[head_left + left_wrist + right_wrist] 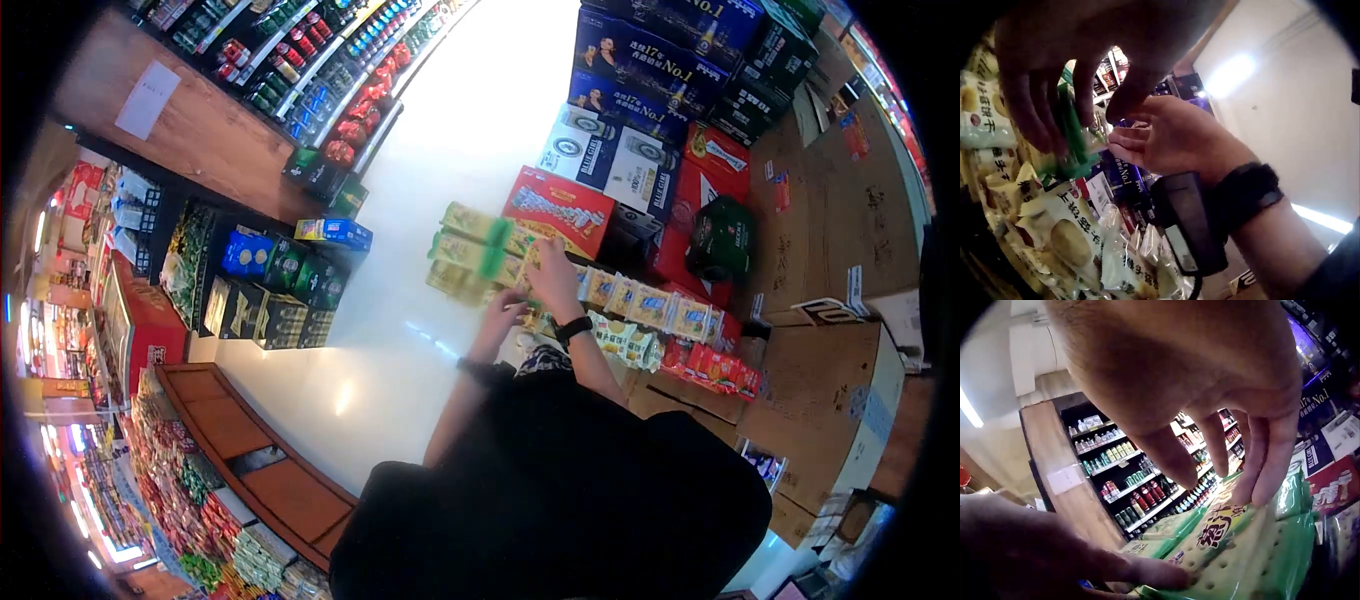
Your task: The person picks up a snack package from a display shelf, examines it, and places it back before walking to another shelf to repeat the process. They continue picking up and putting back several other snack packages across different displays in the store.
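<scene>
Right hand (1185, 362) lay nearest, loose fingers touching green cracker packs (1235, 565) beside the red box (550, 203), left hand (1054, 544) likewise unclenched on them; packet rows (650, 305) near that box looked laid out, green packs judged unfinished.

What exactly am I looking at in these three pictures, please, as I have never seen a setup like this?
There is no robot here, just a person working with two bare hands in a shop. The wide, round picture comes from a camera on the head, looking forward and down at the left hand and right hand. The other two come from cameras worn on the wrists, one on each. Both hands touch green-edged cracker packets; how firmly they are held, I cannot tell. Beside them runs a row of small biscuit packets, with red packets further along. Blue drink boxes are stacked beyond.
</scene>
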Tool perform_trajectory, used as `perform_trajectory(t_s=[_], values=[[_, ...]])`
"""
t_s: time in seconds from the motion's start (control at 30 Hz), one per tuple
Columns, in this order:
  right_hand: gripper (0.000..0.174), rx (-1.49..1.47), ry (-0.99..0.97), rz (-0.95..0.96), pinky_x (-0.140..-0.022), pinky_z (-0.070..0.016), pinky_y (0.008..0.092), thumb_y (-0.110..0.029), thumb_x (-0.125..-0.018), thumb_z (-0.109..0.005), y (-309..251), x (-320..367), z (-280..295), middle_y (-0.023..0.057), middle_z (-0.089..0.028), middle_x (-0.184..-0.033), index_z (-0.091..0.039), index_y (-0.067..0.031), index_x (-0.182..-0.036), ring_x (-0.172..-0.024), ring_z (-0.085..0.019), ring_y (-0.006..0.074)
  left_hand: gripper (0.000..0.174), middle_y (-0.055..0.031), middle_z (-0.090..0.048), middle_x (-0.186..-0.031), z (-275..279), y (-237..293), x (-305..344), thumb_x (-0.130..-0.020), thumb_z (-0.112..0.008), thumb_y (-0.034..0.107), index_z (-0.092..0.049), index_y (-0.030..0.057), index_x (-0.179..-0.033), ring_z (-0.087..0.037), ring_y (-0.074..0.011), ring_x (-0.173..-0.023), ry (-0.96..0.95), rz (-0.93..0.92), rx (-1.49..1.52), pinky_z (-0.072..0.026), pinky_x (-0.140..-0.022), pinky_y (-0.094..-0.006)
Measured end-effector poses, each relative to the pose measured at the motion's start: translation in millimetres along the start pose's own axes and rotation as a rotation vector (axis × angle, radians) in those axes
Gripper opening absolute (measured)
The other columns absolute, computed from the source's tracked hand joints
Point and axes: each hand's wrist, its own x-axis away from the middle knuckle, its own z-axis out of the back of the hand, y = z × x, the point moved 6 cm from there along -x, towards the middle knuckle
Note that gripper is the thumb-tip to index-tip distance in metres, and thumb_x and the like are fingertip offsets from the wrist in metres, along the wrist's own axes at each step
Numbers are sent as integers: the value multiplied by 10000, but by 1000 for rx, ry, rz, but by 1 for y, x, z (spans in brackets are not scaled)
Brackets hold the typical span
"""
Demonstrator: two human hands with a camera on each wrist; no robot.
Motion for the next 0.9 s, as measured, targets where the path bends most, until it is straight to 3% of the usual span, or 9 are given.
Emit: perform_trajectory(t_s=[0.03,0.23,0.43,0.57,0.67,0.8,0.9], values=[[415,-12,2,9,-846,-514,508,-155,-834,-645,-5,4,1,209,-527,-1275,-564,-70,-1232,-1026,-618,440,335,-62,-633,-1213,3,4,3,-955,-610,142,-576,52,-1275,-649,-168,-1028,0,-67,-62,-529,-849,-303],[378,-71,6,74,-830,-520,505,-144,-829,-627,-50,47,3,212,-561,-1209,-574,-52,-1192,-975,-631,423,243,-59,-633,-1183,45,23,55,-942,-581,49,-591,57,-1185,-646,-143,-932,193,-248,-57,-545,-752,-279],[342,-177,-149,189,-855,-506,487,-153,-829,-622,-99,103,-59,195,-590,-1184,-593,-46,-1152,-996,-624,408,315,-100,-624,-1174,117,16,148,-962,-569,88,-522,62,-1273,-641,-167,-910,410,-266,41,-526,-769,-298],[335,-179,-221,296,-847,-505,470,-162,-836,-614,-137,160,-100,158,-603,-1169,-596,-71,-1157,-999,-623,393,430,-139,-602,-1224,164,-18,214,-968,-543,71,-422,79,-1380,-641,-182,-990,554,-247,131,-533,-789,-313],[307,-173,-314,373,-793,-501,450,-144,-837,-655,-175,203,-135,153,-612,-1075,-607,-77,-1133,-968,-622,379,453,-151,-599,-1222,197,-53,271,-968,-525,55,-400,86,-1402,-637,-189,-1028,641,-256,246,-535,-805,-320],[291,-211,-486,482,-793,-506,423,-141,-837,-658,-218,272,-182,145,-633,-1025,-619,-62,-1115,-946,-626,361,350,-131,-630,-1144,235,-101,361,-946,-536,35,-496,61,-1293,-622,-171,-1012,773,-234,268,-516,-830,-306],[281,-205,-675,583,-801,-509,398,-144,-843,-662,-242,331,-228,136,-651,-991,-633,-57,-1108,-930,-638,331,301,-112,-619,-1118,253,-146,432,-936,-604,58,-543,41,-1230,-601,-140,-925,939,-321,352,-510,-752,-288]])
